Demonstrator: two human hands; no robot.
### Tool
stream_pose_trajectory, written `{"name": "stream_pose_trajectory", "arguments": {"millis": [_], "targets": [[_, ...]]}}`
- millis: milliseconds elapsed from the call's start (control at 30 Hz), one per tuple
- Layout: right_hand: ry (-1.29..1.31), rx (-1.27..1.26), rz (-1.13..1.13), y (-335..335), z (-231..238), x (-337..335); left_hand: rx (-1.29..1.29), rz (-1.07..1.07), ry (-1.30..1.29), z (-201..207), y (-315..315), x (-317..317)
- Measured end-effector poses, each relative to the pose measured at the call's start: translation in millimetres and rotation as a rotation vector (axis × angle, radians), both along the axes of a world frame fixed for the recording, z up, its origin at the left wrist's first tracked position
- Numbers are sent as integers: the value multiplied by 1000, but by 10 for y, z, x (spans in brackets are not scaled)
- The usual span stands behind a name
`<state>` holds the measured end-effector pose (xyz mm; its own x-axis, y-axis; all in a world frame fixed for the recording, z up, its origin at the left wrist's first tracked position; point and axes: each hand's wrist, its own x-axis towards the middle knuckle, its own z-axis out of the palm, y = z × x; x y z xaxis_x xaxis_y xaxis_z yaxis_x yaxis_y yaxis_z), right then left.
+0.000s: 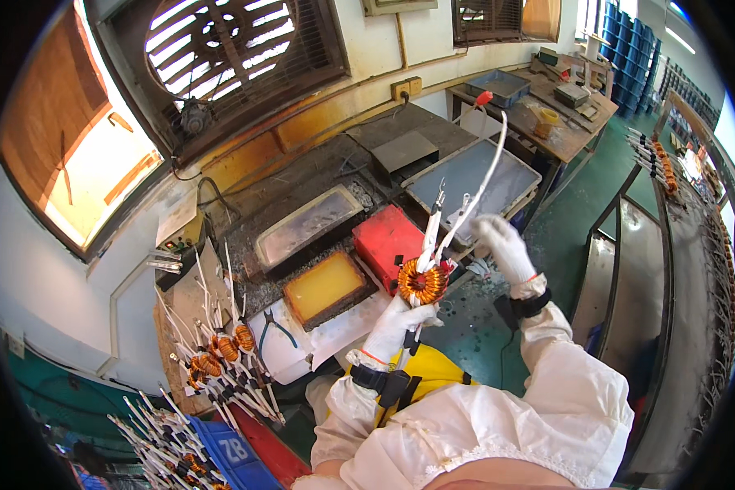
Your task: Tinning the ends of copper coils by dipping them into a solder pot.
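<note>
While the left hand point(396, 328) clasps the wound copper coil point(407, 282) by its lower side, thumb and fingers closed on it, the right hand point(505, 245) hangs farther to the right of the yellow-filled tray point(312, 268). The coil itself is held up to the right of that tray, well apart from it, with its white leads pointing away from the person. One long white lead point(493, 175) arcs high beyond the tray's right side. The right hand's fingers are loosely bent just beside this lead; whether they touch it, or have come together on anything, I cannot tell.

The step in hand seems to be arranging or checking the leads while the coil is kept steady. The next move probably calls for a firm left grip and careful right fingertips, so that the long lead is guided without dragging the others. The red block point(390, 242), beyond the tray to its right, leaves little room behind the coil. Pliers point(269, 317) lie left of the tray, and more coils point(227, 347) rest farther left.
</note>
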<state>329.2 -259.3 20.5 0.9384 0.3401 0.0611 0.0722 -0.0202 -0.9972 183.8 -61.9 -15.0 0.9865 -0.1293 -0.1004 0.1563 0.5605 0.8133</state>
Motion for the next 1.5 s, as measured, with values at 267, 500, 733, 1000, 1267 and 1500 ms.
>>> {"name": "stream_pose_trajectory", "arguments": {"millis": [267,500,733,1000,1267,1500], "targets": [[503,641,500,739,-402,-473,-367,-256,1,-392,135,42],[385,443,501,909,-372,-569,116,-27,41,-284,175,-119],[343,126,366,1150,-236,-631,771,354,1,-229,243,-182],[-27,-471,529,1397,104,-728,864,520,190,-130,500,-250],[-282,-248,414,1673,-75,-525,493,926,78,-134,1087,-653],[-269,-186,241,1781,-891,97,471,1250,198,-540,1824,-1578]]}}
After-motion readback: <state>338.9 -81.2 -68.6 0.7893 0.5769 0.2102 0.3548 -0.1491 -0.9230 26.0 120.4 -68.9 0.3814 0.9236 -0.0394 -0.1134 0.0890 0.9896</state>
